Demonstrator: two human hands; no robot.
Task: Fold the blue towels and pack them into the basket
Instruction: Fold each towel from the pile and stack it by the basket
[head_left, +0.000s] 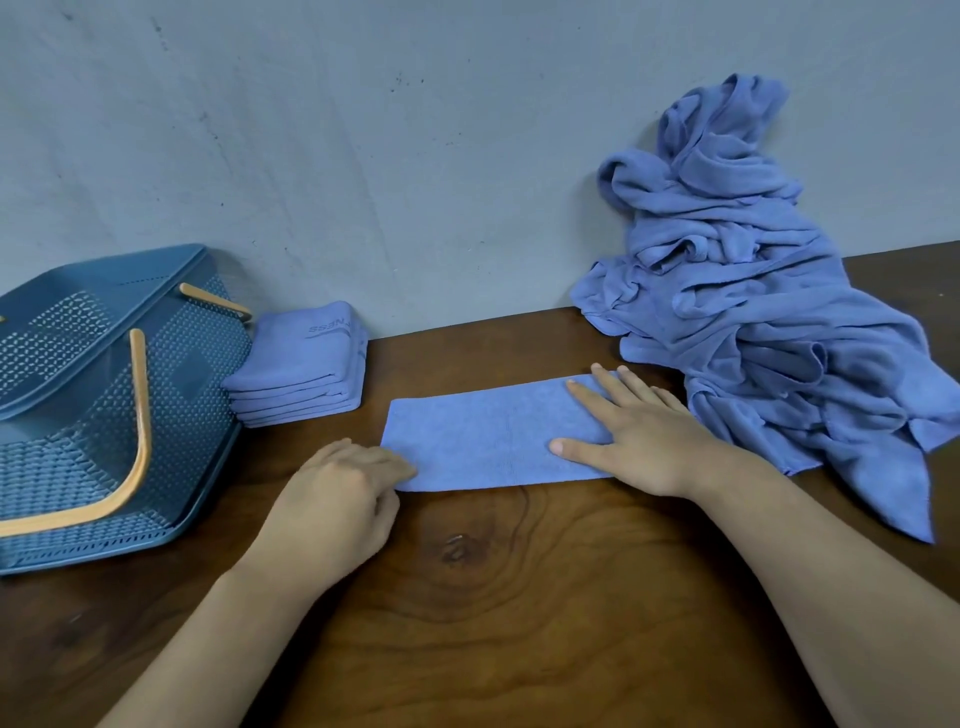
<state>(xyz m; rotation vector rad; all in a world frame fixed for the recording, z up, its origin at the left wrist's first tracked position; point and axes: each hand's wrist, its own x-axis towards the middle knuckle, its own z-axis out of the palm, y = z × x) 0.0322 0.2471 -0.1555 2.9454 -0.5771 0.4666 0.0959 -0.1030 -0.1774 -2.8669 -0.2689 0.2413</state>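
A blue towel (483, 436), folded into a long strip, lies flat on the wooden table (493, 597) in front of me. My right hand (639, 431) presses flat on the strip's right end with fingers spread. My left hand (343, 493) pinches the strip's near left corner with curled fingers. A stack of several folded blue towels (301, 364) sits against the wall, just right of the blue perforated basket (78, 405) with tan handles at the far left. A heap of unfolded blue towels (753, 291) leans on the wall at the right.
A grey wall (415, 156) closes off the table's far edge. The heap's loose ends spill toward my right forearm. The basket stands tilted at the table's left edge, its inside not visible in detail.
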